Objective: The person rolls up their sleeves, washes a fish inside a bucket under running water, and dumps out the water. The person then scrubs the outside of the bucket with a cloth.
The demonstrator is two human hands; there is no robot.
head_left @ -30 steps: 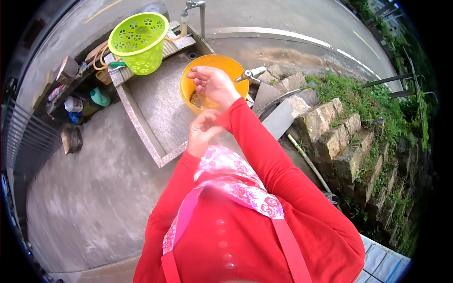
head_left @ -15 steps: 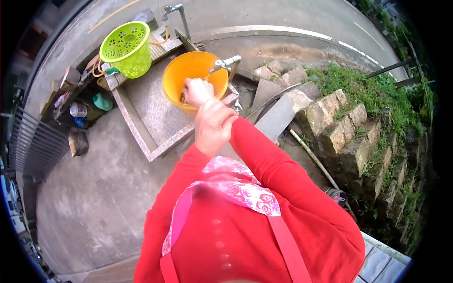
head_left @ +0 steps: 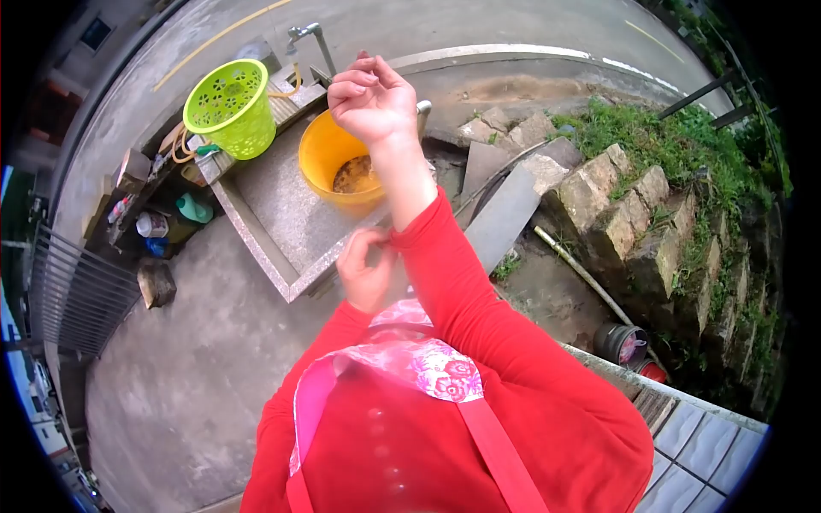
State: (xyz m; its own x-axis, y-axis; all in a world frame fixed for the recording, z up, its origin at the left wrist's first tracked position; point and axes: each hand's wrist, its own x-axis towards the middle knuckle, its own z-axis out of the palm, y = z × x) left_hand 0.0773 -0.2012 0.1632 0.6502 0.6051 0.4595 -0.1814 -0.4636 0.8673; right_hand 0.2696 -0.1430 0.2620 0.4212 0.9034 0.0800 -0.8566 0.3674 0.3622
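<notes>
Yellow bucket [head_left: 317, 152]: plastic by the look of it, upright in the stone basin [head_left: 250, 232], nr its R side; brown, wet-looking stuff [head_left: 352, 174] at the bottom, can't tell what.
R hand [head_left: 369, 96]: raised palm-up in front of the bucket's far rim, fingers loosely curled, nothing seen in the grip; bare wrist and forearm cross the bucket's R side.
L hand [head_left: 365, 272]: below, nr the basin's front edge, thumb and fingers bent into a ring beside the R sleeve [head_left: 466, 282]; can't tell if they pinch the cuff.
Bucket feel: prob. light itself, w/ weight low down from the contents; thin wall likely flexes a bit, slippery if wet, not fragile.
Bucket hold: best by the rim, a hand on each of 2 opposite sides, kept level so the contents don't slop; one-sided grip might tip it.
Green basket [head_left: 250, 130]: openwork w/ flower-shaped holes, on the basin's far L corner; rim looks the firmest grip, prob. light.
Tap [head_left: 306, 32]: beyond the basin, tan hose [head_left: 297, 82] nr it.
</notes>
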